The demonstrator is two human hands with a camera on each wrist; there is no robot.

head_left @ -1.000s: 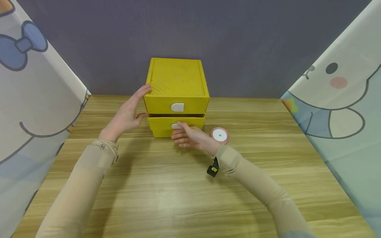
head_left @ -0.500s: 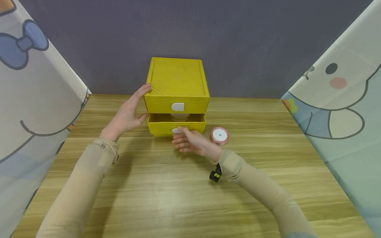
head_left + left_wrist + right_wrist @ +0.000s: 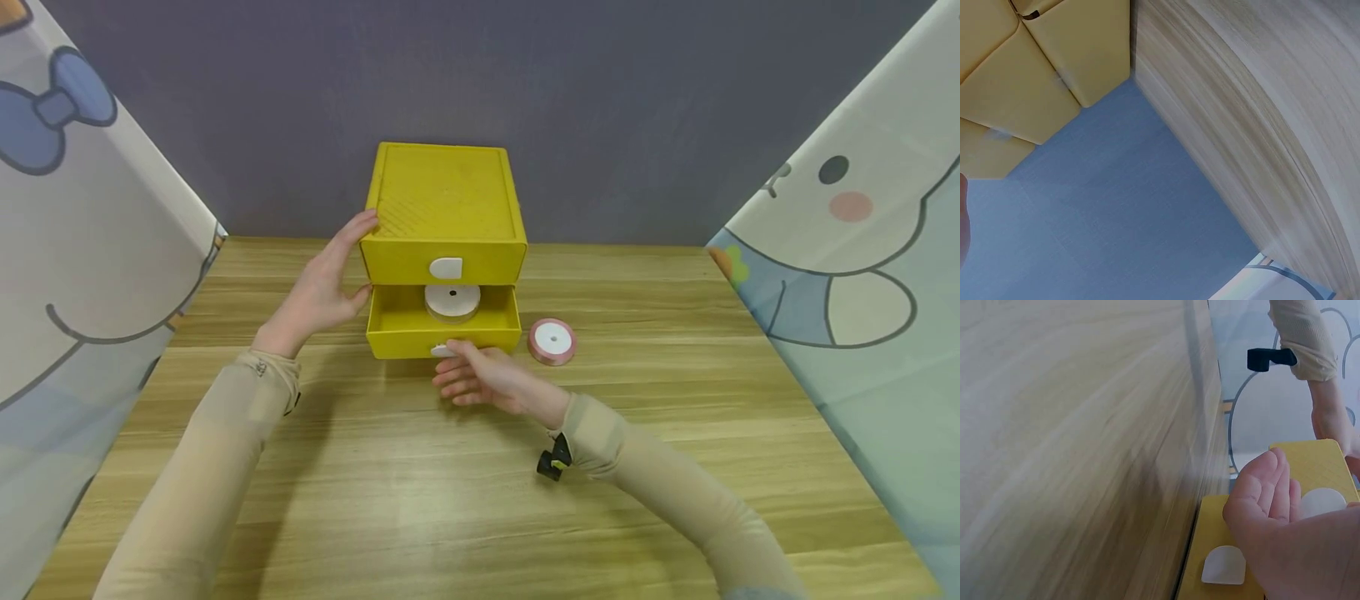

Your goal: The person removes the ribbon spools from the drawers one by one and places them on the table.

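A yellow drawer cabinet (image 3: 448, 192) stands at the back of the wooden table. Its upper drawer is closed. Below that, an open drawer (image 3: 401, 344) juts forward, and a white-faced ribbon spool (image 3: 452, 302) lies inside it. My right hand (image 3: 487, 379) has its thumb over this drawer's white handle (image 3: 441, 351), fingers bent below. My left hand (image 3: 322, 287) rests against the cabinet's left side, fingertips at the top edge and thumb lower down. In the right wrist view another yellow drawer front with a white handle (image 3: 1223, 565) sits nearer the table.
A pink ribbon spool (image 3: 552, 342) lies on the table (image 3: 420, 500) to the right of the cabinet. A dark wall panel (image 3: 600, 125) rises behind. Cartoon-printed cloths (image 3: 847, 275) hang along both sides.
My right hand has drawn the drawer toward me, and the spool inside has come into view. My left hand stays against the cabinet's side.
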